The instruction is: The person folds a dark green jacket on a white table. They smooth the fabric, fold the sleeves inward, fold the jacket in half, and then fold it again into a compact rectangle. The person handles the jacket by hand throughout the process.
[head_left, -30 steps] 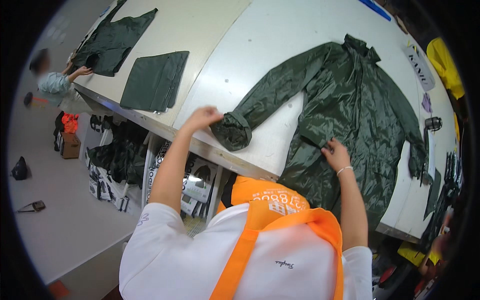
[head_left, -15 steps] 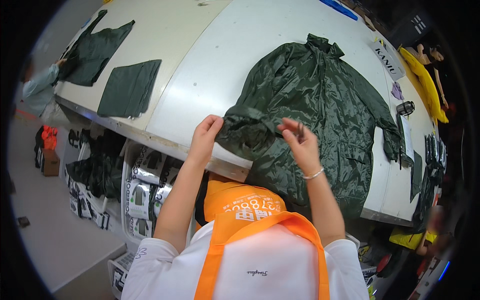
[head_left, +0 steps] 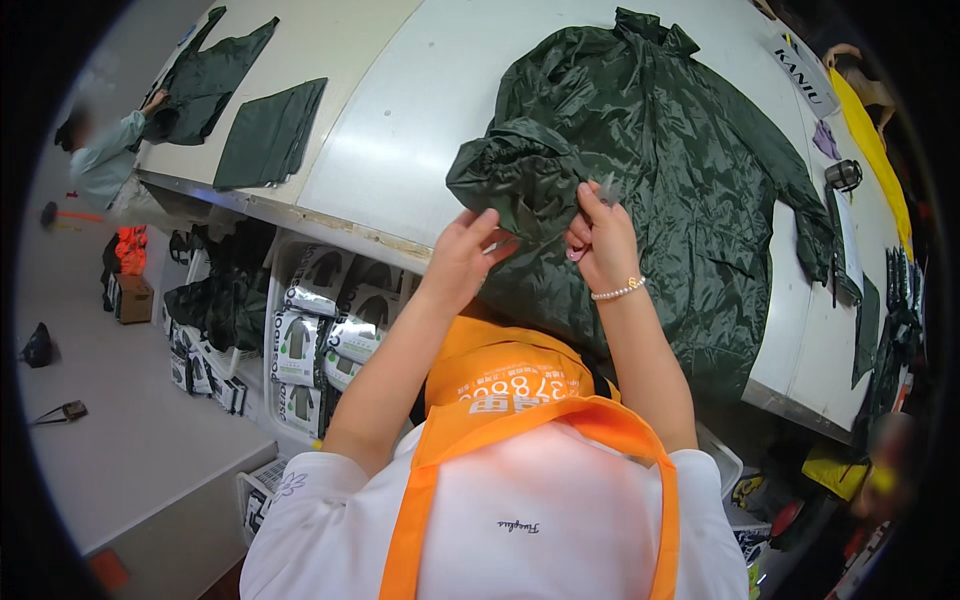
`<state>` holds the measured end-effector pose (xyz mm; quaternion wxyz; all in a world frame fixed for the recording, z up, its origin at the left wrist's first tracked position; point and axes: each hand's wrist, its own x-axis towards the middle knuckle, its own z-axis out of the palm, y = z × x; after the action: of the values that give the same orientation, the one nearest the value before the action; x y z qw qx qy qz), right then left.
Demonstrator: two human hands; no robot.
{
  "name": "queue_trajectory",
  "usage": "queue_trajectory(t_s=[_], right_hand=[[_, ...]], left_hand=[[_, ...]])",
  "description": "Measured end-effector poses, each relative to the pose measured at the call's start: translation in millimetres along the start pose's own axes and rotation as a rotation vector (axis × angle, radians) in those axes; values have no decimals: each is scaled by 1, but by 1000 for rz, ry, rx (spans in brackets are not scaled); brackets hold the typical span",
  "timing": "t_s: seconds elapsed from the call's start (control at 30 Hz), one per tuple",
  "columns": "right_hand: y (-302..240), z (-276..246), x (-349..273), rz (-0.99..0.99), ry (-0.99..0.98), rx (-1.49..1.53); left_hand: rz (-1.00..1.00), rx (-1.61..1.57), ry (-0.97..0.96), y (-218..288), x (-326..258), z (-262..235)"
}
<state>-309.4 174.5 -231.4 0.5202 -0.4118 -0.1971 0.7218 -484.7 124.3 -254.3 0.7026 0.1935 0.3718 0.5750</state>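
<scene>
I have the dark green raincoat (head_left: 680, 170) spread on the white bench (head_left: 400, 130), its body lying right of centre and its left sleeve (head_left: 520, 175) folded in toward me and bunched at the cuff. My right hand (head_left: 600, 240) pinches the fabric at the near edge of that bunched sleeve, grip closed on it between thumb and fingertips. My left hand (head_left: 465, 255) is just beside it, fingers curled at the sleeve's near edge; I cannot tell whether that grip has truly closed on cloth or only touches it. To do this fold well, I judge both hands should hold the sleeve evenly, keep the slick fabric taut between them, and lay it flat along the coat's body so no air puffs it up. Far left on the bench lie a folded green piece (head_left: 270, 130) and another coat (head_left: 210, 80) that another person's hand (head_left: 155, 100) touches.
</scene>
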Motion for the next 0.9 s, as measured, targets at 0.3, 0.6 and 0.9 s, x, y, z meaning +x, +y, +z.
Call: queue_trajectory(t_s=[0.3, 0.6, 0.9], right_hand=[[16, -12, -35, -351, -11, -526], [-34, -37, -24, -375, -393, -880], [-74, -35, -12, -237, -568, -651]], left_hand=[[-127, -480, -59, -37, 3, 37], [349, 1033, -322, 27, -44, 61], [194, 984, -393, 51, 33, 84]])
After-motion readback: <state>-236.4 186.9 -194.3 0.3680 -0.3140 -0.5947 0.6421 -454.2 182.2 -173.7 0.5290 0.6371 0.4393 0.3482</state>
